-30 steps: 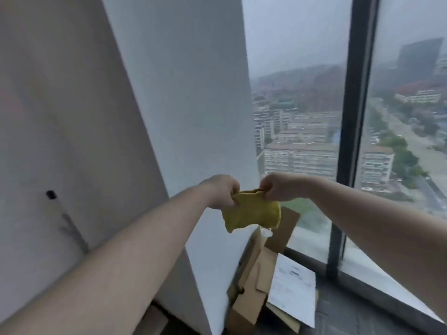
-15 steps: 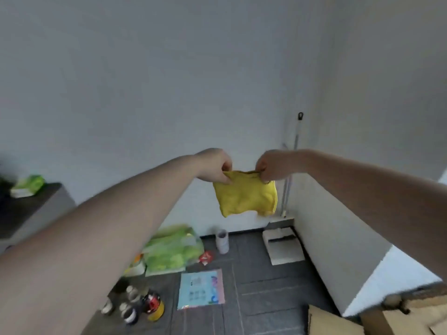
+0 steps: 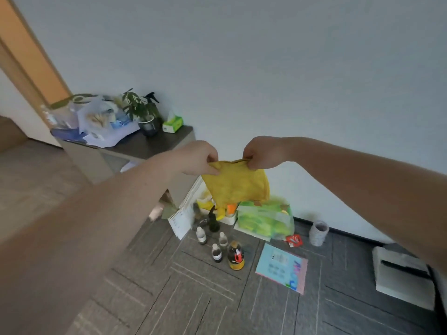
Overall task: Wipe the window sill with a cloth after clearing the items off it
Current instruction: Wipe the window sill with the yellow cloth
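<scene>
Both hands hold the yellow cloth [image 3: 238, 183] up in the air in front of the person: the left hand [image 3: 197, 158] pinches its upper left corner, the right hand [image 3: 264, 153] pinches the upper right, fingers curled tight on the top edge, and the cloth hangs slack below them, touching nothing

The window sill is not in view, so whether it has been wiped cannot be told from here. A cluster of things stands on the floor [image 3: 169, 286] by the wall: small bottles [image 3: 216, 252], a dark bottle with a yellow base [image 3: 235, 256], a green bag [image 3: 266, 220], a blue leaflet [image 3: 281, 267] and a pale cup [image 3: 318, 232]. These may be the items cleared off the sill, which would put the clearing step behind and leave the wiping, or its finish, as the open part; that is a guess

A low bench [image 3: 154, 146] carries a potted plant [image 3: 145, 114], a tissue box [image 3: 173, 123] and papers. The things behind the hanging cloth are partly hidden, and the white object [image 3: 401, 274] at the right edge is too unclear to name
</scene>
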A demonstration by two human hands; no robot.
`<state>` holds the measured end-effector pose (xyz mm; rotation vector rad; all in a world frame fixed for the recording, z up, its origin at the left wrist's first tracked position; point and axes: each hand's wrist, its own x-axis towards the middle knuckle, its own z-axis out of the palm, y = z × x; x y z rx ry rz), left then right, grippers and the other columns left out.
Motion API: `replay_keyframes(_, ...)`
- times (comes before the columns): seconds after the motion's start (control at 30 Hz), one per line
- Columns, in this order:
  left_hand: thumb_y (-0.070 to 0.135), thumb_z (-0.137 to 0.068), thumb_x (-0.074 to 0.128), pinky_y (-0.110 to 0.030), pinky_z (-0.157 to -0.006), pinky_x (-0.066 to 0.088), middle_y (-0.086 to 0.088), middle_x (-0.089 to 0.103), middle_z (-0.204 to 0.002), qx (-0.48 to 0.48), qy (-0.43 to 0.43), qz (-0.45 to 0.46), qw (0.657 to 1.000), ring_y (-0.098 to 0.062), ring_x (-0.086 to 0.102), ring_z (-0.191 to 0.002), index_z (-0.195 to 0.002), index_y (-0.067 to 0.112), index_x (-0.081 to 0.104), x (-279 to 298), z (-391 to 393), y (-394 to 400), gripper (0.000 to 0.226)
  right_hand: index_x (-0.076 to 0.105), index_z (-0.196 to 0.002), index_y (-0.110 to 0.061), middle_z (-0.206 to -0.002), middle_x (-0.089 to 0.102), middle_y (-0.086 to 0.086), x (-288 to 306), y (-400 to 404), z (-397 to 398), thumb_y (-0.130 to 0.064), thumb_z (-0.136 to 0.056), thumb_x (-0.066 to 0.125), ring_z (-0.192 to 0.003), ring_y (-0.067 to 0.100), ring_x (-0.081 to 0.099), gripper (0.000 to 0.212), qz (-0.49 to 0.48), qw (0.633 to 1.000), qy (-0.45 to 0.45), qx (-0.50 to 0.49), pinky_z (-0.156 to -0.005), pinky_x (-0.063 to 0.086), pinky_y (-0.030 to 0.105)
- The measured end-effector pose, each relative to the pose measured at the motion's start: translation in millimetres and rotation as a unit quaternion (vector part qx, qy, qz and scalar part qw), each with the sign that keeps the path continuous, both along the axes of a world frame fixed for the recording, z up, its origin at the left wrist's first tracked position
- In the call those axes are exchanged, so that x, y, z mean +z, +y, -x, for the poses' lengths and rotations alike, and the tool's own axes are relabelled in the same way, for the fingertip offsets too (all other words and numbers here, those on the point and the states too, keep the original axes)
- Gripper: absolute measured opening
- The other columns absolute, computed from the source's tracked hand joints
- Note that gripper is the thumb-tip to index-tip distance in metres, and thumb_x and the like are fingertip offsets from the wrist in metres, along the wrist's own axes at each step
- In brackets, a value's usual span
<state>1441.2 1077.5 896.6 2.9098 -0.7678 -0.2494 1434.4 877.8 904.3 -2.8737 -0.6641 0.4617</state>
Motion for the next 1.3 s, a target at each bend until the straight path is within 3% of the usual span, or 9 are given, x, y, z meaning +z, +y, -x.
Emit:
replay_keyframes(0.2, 0.032, -0.086, 0.066, -0.027, -0.065, 0.034, 0.002, 0.053, -0.075, 0.079, -0.004, 0.005, 0.997, -0.018, 0.051, -0.077, -0.089, 0.008, 0.066, -15.4, -34.6, 99.2, 0.024, 0.065, -0.101, 0.0, -0.1, 0.063, 0.013, -8.8, 97.6, -76.9, -0.014, -0.086, 0.049, -0.084, 0.021, 0.052, 0.026, -0.002, 0.997, 0.013, 0.082, -0.062, 0.04, 0.028)
replay_keyframes(0.33, 0.035, -0.088, 0.063, -0.027, -0.065, 0.034, 0.007, 0.048, -0.073, 0.139, -0.009, -0.017, 0.99, -0.016, 0.049, -0.078, -0.086, 0.016, 0.06, -27.7, -60.1, 179.0, 0.019, 0.063, -0.089, 0.002, -0.081, 0.057, 0.009, -18.3, 179.4, -118.4, -0.014, -0.085, 0.049, -0.074, 0.021, 0.051, 0.022, 0.011, 0.992, 0.027, 0.125, -0.061, 0.04, 0.028)
replay_keyframes(0.43, 0.035, -0.089, 0.062, -0.027, -0.058, 0.035, 0.01, 0.044, -0.065, 0.168, 0.0, -0.033, 0.985, -0.016, 0.047, -0.074, -0.085, 0.011, 0.062, -36.2, -89.4, 241.0, 0.024, 0.064, -0.093, 0.001, -0.085, 0.057, 0.008, -29.0, 244.3, -147.2, -0.016, -0.088, 0.049, -0.077, 0.02, 0.05, 0.023, 0.016, 0.988, 0.034, 0.147, -0.066, 0.041, 0.03)
replay_keyframes(0.57, 0.031, -0.087, 0.065, -0.028, -0.059, 0.031, 0.011, 0.041, -0.06, 0.152, 0.001, -0.028, 0.988, -0.016, 0.043, -0.066, -0.06, 0.022, 0.046, -44.0, -140.2, 321.5, 0.034, 0.059, -0.081, -0.003, -0.072, 0.051, -0.001, -40.2, 320.3, -188.1, -0.013, -0.09, 0.048, -0.068, 0.014, 0.046, 0.018, 0.024, 0.989, 0.024, 0.142, -0.057, 0.033, 0.023)
replay_keyframes(0.67, 0.022, -0.085, 0.066, -0.026, -0.067, 0.034, 0.008, 0.051, -0.07, 0.141, 0.008, 0.008, 0.99, -0.017, 0.048, -0.076, -0.08, 0.014, 0.064, -47.5, -175.3, 376.5, 0.01, 0.055, -0.075, -0.007, -0.065, 0.044, -0.006, -47.2, 367.7, -218.9, -0.011, -0.09, 0.047, -0.067, 0.015, 0.045, 0.018, 0.024, 0.992, 0.017, 0.122, -0.054, 0.03, 0.022)
replay_keyframes(0.73, 0.02, -0.085, 0.066, -0.026, -0.07, 0.035, 0.0, 0.06, -0.085, 0.134, 0.013, 0.025, 0.991, -0.017, 0.051, -0.081, -0.092, 0.01, 0.068, -50.1, -200.4, 406.1, 0.012, 0.058, -0.081, -0.003, -0.065, 0.045, -0.004, -51.0, 394.1, -240.2, -0.01, -0.09, 0.048, -0.073, 0.019, 0.047, 0.016, 0.039, 0.992, 0.01, 0.12, -0.054, 0.031, 0.021)
replay_keyframes(0.9, 0.026, -0.084, 0.069, -0.034, -0.08, 0.049, -0.002, 0.066, -0.098, 0.14, 0.011, 0.044, 0.989, -0.019, 0.059, -0.092, -0.092, 0.017, 0.068, -61.8, -272.1, 456.4, 0.012, 0.066, -0.1, 0.0, -0.097, 0.065, 0.011, -63.2, 439.4, -302.2, -0.016, -0.091, 0.048, -0.093, 0.027, 0.06, 0.026, 0.039, 0.994, 0.019, 0.1, -0.078, 0.046, 0.035)
replay_keyframes(1.07, 0.027, -0.083, 0.07, -0.035, -0.08, 0.05, -0.002, 0.066, -0.096, 0.143, 0.022, 0.055, 0.988, -0.017, 0.058, -0.084, -0.095, 0.016, 0.07, -78.6, -352.7, 489.7, 0.016, 0.056, -0.072, -0.007, -0.071, 0.053, 0.001, -88.4, 470.3, -390.5, -0.015, -0.089, 0.05, -0.074, 0.02, 0.052, 0.02, 0.043, 0.995, 0.021, 0.091, -0.064, 0.04, 0.029)
replay_keyframes(1.3, 0.018, -0.081, 0.069, -0.029, -0.074, 0.044, -0.008, 0.069, -0.095, 0.157, 0.022, 0.038, 0.987, -0.024, 0.062, -0.091, -0.092, 0.012, 0.073, -116.3, -488.2, 527.8, 0.013, 0.066, -0.094, -0.006, -0.089, 0.062, 0.006, -127.1, 514.0, -520.8, -0.018, -0.091, 0.048, -0.088, 0.024, 0.057, 0.022, 0.047, 0.995, 0.046, 0.071, -0.081, 0.047, 0.037)
